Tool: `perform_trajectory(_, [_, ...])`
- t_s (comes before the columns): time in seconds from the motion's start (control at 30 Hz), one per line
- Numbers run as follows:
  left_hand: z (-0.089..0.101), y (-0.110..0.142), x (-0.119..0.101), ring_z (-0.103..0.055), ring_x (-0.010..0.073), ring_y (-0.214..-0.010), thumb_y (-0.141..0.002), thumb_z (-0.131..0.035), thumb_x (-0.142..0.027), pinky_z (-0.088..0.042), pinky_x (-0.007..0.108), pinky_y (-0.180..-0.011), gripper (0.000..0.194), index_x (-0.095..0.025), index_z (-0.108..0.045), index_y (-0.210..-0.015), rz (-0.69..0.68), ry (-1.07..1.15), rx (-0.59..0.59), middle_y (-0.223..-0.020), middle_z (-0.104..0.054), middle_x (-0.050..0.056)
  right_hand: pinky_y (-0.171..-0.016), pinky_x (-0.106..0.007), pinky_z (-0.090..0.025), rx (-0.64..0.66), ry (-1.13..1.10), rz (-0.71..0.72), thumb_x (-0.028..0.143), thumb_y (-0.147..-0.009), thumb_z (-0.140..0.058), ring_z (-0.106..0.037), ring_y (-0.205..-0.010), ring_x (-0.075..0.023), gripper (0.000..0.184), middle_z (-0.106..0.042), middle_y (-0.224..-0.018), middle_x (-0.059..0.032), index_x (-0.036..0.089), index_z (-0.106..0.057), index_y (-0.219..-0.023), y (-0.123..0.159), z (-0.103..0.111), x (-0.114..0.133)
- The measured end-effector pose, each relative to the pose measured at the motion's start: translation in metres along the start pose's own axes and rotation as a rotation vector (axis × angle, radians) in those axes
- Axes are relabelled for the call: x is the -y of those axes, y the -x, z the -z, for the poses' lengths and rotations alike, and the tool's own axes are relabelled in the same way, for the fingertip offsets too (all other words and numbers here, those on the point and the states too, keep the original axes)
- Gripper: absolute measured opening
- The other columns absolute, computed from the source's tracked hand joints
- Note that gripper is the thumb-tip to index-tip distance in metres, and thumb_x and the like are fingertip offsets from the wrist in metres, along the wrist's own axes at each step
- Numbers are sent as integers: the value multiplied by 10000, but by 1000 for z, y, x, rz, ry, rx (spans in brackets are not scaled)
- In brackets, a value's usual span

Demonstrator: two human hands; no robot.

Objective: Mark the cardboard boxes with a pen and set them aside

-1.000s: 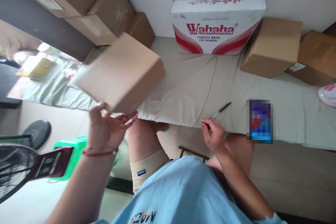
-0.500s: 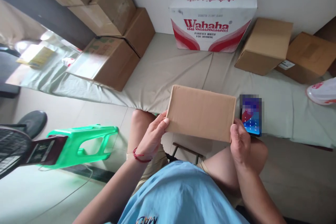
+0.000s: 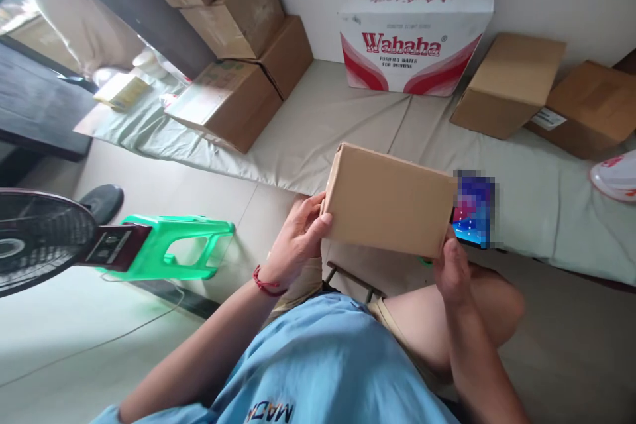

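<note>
Holding cardboard box (image 3: 390, 202); right grip (image 3: 453, 270) partly hidden; phone (image 3: 474, 215) pixelated

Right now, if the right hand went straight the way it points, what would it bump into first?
The cardboard box, since the right hand holds its right end. Beyond that, the line seems to cross the cloth toward the white water carton, though depth is hard to judge.
</note>
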State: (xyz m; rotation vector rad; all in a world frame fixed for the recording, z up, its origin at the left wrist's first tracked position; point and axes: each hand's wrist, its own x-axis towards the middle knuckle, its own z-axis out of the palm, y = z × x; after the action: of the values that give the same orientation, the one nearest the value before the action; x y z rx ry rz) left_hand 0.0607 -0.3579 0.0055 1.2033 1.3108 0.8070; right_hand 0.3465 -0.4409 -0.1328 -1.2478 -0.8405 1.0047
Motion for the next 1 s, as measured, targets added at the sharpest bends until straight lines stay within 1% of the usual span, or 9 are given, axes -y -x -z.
perform_trajectory(0.13, [0,-12,13,-687,284,-1172,-836,-772,-760,-589,315,-852,719,-202,-729,-1288,128,92,-61,-1220,-762,82,-875,-483,-674,121,-94,-36,778,-1034,-488,-784,-1096,-307,700,-788,-1327,-131,264,-731,-1443,2,11,-11])
perform_trajectory(0.2, [-1,-18,22,-675,267,-1147,-818,-771,-772,-583,288,-803,669,-215,-735,-1186,168,128,-89,-1215,-740,68,-862,-465,-678,173,-104,-42,747,-1011,-574,-780,-1059,-281,684,-747,-1428,-134,277,-705,-1490,6,19,-18])
perform_trajectory(0.27, [-5,-21,31,-663,259,-1132,-807,-776,-774,-588,284,-798,651,-218,-730,-1143,192,150,-90,-1208,-724,65,-909,-482,-675,188,-102,-46,731,-1007,-595,-766,-1120,-285,695,-717,-1483,-138,286,-675,-1535,10,26,-25])
perform_trajectory(0.43, [-16,-24,41,-660,262,-1106,-816,-764,-757,-614,317,-826,645,-200,-716,-1137,210,182,-76,-1201,-708,78,-959,-515,-665,143,-140,-22,760,-1040,-477,-738,-1229,-305,710,-696,-1515,-145,291,-673,-1535,19,36,-35])
perform_trajectory(0.6, [-20,-21,39,-655,256,-1089,-808,-791,-771,-601,307,-815,685,-193,-718,-1169,198,206,-78,-1202,-704,84,-1009,-500,-648,167,-119,-8,736,-1053,-513,-695,-1340,-295,671,-609,-1632,-115,330,-628,-1575,23,40,-38])
perform_trajectory(0.7, [-20,-16,36,-663,254,-1081,-832,-794,-781,-595,322,-847,711,-207,-713,-1245,149,209,-42,-1205,-719,81,-961,-481,-661,147,-89,-26,778,-1054,-475,-724,-1287,-295,702,-670,-1559,-119,325,-627,-1568,29,39,-34])
perform_trajectory(0.77, [-18,-13,33,-671,278,-1140,-851,-799,-775,-594,351,-916,747,-216,-698,-1336,87,190,14,-1239,-731,95,-928,-476,-666,109,-88,-40,828,-1049,-414,-760,-1213,-300,738,-746,-1442,-117,315,-674,-1511,36,36,-28])
perform_trajectory(0.83, [-16,-10,30,-662,325,-1243,-838,-828,-770,-586,389,-990,825,-224,-664,-1435,18,134,84,-1322,-722,123,-978,-494,-655,24,-94,-57,861,-1042,-371,-769,-1222,-307,770,-790,-1355,-111,313,-715,-1459,43,32,-21])
perform_trajectory(1.0, [-9,-10,25,-586,417,-1396,-714,-926,-787,-566,485,-1103,1056,-265,-602,-1573,-175,-31,180,-1505,-621,175,-1089,-479,-612,-315,-43,-94,699,-1054,-590,-759,-1279,-275,530,-818,-1320,-78,335,-764,-1397,58,10,-10])
